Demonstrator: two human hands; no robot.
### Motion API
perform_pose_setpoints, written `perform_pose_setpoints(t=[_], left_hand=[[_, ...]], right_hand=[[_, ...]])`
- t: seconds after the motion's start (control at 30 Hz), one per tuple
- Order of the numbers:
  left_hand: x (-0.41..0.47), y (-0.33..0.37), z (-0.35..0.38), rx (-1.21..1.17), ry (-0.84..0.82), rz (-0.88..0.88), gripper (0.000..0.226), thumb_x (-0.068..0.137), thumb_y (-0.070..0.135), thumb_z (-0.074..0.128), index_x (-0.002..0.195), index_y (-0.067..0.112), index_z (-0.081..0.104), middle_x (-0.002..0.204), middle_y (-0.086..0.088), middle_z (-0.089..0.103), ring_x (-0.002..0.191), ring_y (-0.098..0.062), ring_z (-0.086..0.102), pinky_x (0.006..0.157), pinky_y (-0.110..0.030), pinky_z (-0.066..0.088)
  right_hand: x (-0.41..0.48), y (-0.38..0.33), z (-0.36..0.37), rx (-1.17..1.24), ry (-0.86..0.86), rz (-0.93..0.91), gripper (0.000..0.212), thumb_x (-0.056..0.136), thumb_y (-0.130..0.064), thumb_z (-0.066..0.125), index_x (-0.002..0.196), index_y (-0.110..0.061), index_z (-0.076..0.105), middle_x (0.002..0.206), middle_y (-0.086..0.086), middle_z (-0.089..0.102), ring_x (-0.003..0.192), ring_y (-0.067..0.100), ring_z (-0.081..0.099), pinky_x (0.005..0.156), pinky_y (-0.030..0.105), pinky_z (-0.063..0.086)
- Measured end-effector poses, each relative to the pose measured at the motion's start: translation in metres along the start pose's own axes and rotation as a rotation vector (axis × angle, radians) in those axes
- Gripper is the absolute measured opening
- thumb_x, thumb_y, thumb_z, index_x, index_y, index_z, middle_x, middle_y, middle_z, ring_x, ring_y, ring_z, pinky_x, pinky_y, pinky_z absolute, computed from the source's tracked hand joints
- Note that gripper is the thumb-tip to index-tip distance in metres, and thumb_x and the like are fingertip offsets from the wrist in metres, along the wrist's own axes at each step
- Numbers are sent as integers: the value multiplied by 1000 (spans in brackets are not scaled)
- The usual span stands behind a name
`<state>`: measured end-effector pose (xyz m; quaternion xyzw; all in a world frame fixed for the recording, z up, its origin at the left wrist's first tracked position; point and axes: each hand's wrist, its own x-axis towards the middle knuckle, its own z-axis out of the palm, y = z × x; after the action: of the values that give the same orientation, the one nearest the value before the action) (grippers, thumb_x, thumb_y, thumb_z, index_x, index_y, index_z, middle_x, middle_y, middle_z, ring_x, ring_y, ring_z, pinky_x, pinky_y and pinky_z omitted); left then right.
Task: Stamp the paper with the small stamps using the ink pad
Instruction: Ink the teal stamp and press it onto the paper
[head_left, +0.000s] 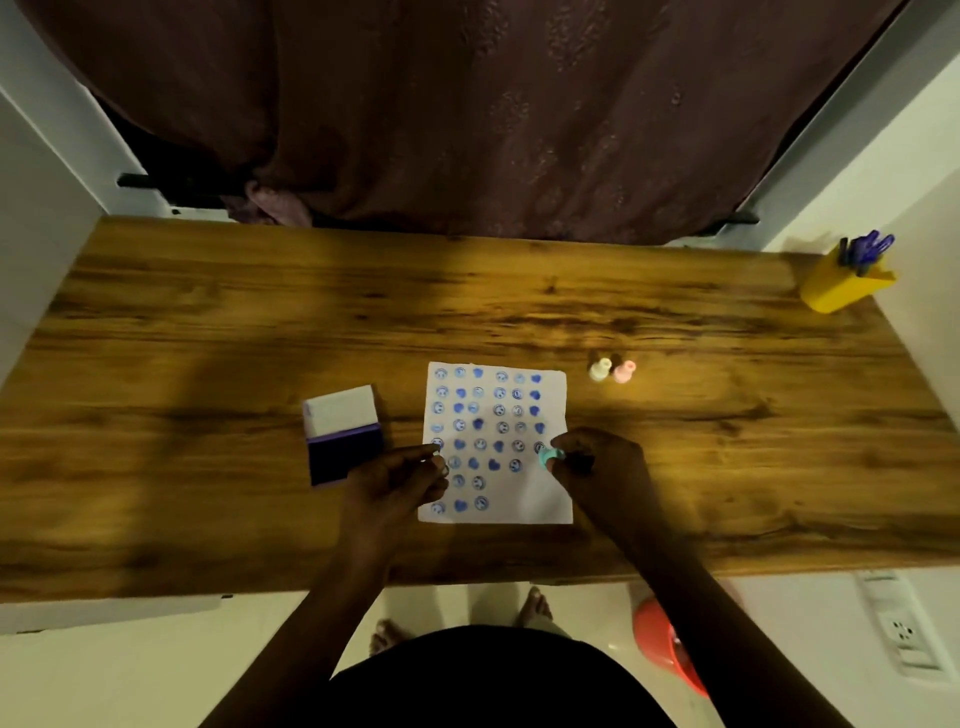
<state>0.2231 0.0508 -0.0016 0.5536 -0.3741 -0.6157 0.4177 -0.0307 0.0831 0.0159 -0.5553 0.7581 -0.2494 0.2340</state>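
Note:
A white paper (540, 499) lies on the wooden table (208, 322), covered with several rows of blue smiley and heart prints. My right hand (602, 467) grips a small teal stamp (549, 457) over the paper's right edge. Curled fingers of my left hand (400, 478) rest on the paper's left edge, and I cannot tell whether they hold anything. An open ink pad (344, 457) with a dark blue pad and a raised white lid sits just left of that hand. Two more small stamps, a pale yellow one (600, 370) and a pink one (623, 371), stand upright beyond the paper's top right corner.
A yellow pen holder (841, 288) with purple pens stands at the table's far right corner. A dark curtain (467, 104) hangs behind the table. Below the front edge are my feet (532, 605), a red object (665, 644) on the floor and a wall socket (901, 631).

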Motion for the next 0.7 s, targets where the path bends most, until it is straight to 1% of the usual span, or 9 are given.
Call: perform_pose_setpoints(t=[0.03, 0.07, 0.17, 0.23, 0.3, 0.4, 0.57, 0.7], left_hand=[[0, -2, 1, 1, -8, -11, 21, 86, 11, 80, 90, 32, 80, 100, -4, 83, 88, -27, 81, 75, -38, 66], [1, -3, 2, 0, -17, -20, 20, 85, 13, 80, 91, 32, 81, 101, -5, 83, 88, -26, 81, 74, -35, 66], [2, -5, 3, -2, -29, -27, 17, 82, 20, 81, 97, 27, 81, 103, -5, 82, 90, -26, 81, 73, -31, 65], [4, -5, 3, -4, -29, -32, 19, 79, 24, 82, 98, 27, 80, 103, -4, 82, 90, -25, 81, 72, -30, 65], [6, -5, 3, 0, -21, -33, 16, 82, 20, 81, 95, 29, 81, 103, -3, 82, 90, -24, 81, 71, -29, 65], [9, -6, 1, -2, -14, -28, 17, 85, 13, 79, 95, 28, 81, 102, -3, 83, 90, -23, 81, 72, -30, 65], [14, -12, -1, 19, -9, -37, 18, 88, 11, 78, 105, 16, 78, 101, -1, 82, 90, -23, 80, 73, -30, 66], [18, -12, 0, 0, -34, -26, 20, 89, 9, 76, 109, 7, 77, 104, -5, 82, 91, -23, 80, 71, -26, 64]], right_hand=[[0, -1, 2, -43, -13, -25, 21, 87, -19, 81, 108, -13, 79, 109, 4, 80, 91, 11, 74, 84, 24, 60], [0, -2, 5, -77, -30, -37, 20, 89, -18, 79, 109, -13, 78, 111, 5, 79, 94, 14, 75, 86, 28, 61], [4, -3, 10, -138, -80, -69, 22, 92, -20, 75, 112, -13, 78, 115, 6, 77, 98, 18, 75, 88, 28, 60], [8, -3, 13, -184, -112, -99, 23, 93, -22, 73, 114, -12, 76, 115, 7, 77, 99, 20, 73, 90, 33, 61], [10, -4, 15, -215, -142, -105, 25, 94, -24, 72, 116, -12, 75, 116, 8, 76, 103, 22, 71, 92, 37, 59], [11, -2, 18, -251, -180, -93, 26, 95, -25, 70, 117, -11, 74, 119, 8, 74, 107, 23, 70, 95, 37, 58], [11, 1, 25, -273, -208, -59, 26, 98, -23, 67, 120, -10, 73, 124, 10, 72, 113, 25, 68, 97, 36, 57], [13, 3, 30, -286, -208, -32, 31, 97, -25, 66, 125, -14, 70, 129, 6, 70, 116, 22, 66, 99, 33, 57]])
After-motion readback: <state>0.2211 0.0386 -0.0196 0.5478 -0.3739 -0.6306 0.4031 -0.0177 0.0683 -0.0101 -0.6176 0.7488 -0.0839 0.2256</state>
